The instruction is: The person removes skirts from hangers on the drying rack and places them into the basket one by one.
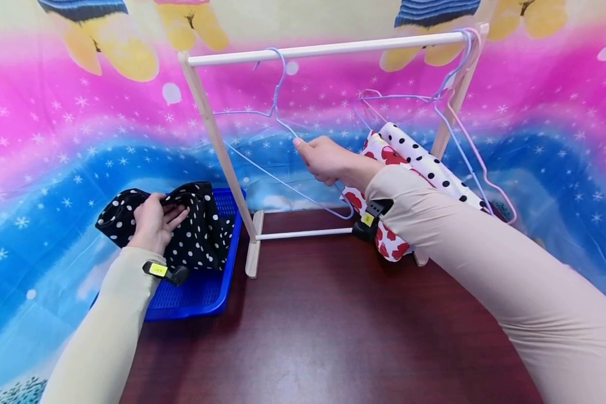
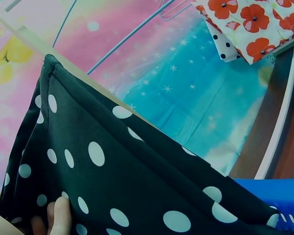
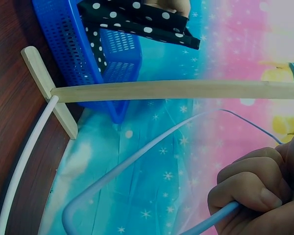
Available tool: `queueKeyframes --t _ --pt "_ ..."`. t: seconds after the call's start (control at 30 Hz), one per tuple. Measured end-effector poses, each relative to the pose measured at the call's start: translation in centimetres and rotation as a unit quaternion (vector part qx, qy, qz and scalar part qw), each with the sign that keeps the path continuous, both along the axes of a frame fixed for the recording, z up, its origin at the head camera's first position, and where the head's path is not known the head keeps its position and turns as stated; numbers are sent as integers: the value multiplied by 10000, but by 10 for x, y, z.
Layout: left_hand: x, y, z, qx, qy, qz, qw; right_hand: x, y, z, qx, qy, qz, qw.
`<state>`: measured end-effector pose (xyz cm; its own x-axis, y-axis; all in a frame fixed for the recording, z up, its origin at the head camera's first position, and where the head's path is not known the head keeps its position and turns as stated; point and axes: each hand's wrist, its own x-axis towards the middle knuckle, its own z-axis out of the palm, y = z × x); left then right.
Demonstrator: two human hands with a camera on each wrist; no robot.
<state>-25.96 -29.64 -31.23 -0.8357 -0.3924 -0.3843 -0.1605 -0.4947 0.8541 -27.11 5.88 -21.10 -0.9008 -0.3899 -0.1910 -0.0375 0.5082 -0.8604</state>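
Black cloth with white dots (image 1: 199, 241) is held up over the blue basket (image 1: 197, 308) by my left hand (image 1: 154, 221). In the left wrist view the cloth (image 2: 137, 161) fills most of the picture, and only some fingertips show at its lower edge. My right hand (image 1: 328, 160) grips the side of a light blue hanger (image 1: 278, 182), whose hook loops over the rack's top rod (image 1: 343, 49). The right wrist view shows the curled fingers of that hand (image 3: 255, 191) around the hanger wire (image 3: 132, 159). Nothing hangs on this hanger.
At the rack's right end, a blue hanger (image 1: 454, 132) and a pink hanger (image 1: 480, 154) carry red-flowered cloth (image 1: 353, 199) and white cloth with black dots (image 1: 424, 160). The rack's left post (image 1: 217, 140) stands beside the basket. A patterned curtain (image 1: 40, 168) surrounds the dark table (image 1: 323, 325).
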Motion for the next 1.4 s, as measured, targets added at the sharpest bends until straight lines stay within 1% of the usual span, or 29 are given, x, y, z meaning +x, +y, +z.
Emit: queueKeyframes --t 0.27,0.5,0.73,0.9,1.1,1.3,1.4 --pt "-7 0 -2 -126 3 28 9999 0 -4 2 28 -10 1 10000" --pt "-11 -1 -7 -251 -4 -12 9997 -1 -7 0 -48 -117 64 9999" --pt "-13 0 -10 -248 92 -77 9996 2 -13 0 -197 -262 45 9995" --pt "-15 2 -11 -365 18 -55 9993 3 -16 0 -337 -366 93 9987" --pt "-14 3 -11 -425 -13 -66 9991 4 -22 1 -449 -469 159 9978" --pt "-15 3 -14 -476 35 -153 9987 5 -28 0 -644 -638 171 9957" --pt "-17 3 -15 -621 10 -247 9978 6 -31 -1 -678 -647 134 9955"
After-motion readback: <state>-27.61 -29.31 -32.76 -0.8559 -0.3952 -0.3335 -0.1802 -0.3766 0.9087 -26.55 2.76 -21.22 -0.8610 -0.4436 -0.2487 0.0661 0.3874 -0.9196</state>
